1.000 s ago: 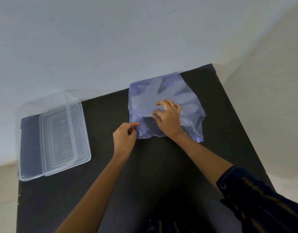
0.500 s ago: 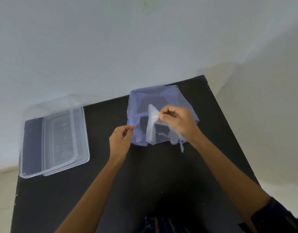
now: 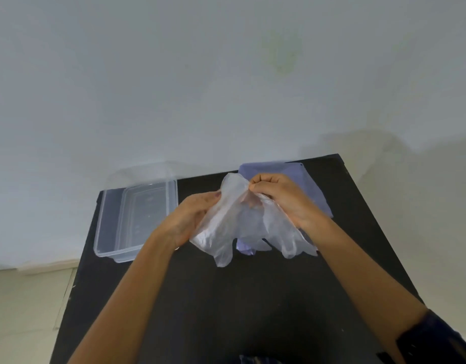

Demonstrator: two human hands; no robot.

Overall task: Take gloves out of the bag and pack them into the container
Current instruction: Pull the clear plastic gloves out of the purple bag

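Head view. Item list, one moment.

Bench: black top, set against a pale wall; pale floor visible to its left.

Gloves: thin, clear plastic, a bunched bundle held up above the bench, in front of the bag. Finger ends hang downward and splay toward the viewer. How many gloves make up the bundle cannot be told.

Left hand: grip closed on the left edge of the gloves, fingertips pinching the film near its upper part.

Right hand: grip closed in a fist on the top of the gloves, knuckles up; the film drapes down below the palm.

Bag: bluish-purple, translucent, lying flat on the far right part of the bench, behind the right hand and largely hidden by it. A small strip of the same colour shows beneath the hanging glove fingers.

Container: clear, rectangular, on the far left part of the bench, overhanging its left edge. A clear lid appears to rest in or on it, tilted; exact seating cannot be told. Well apart from the gloves; the left wrist passes just beside its near right corner.

Sleeve: dark, on the right forearm, lower right corner.
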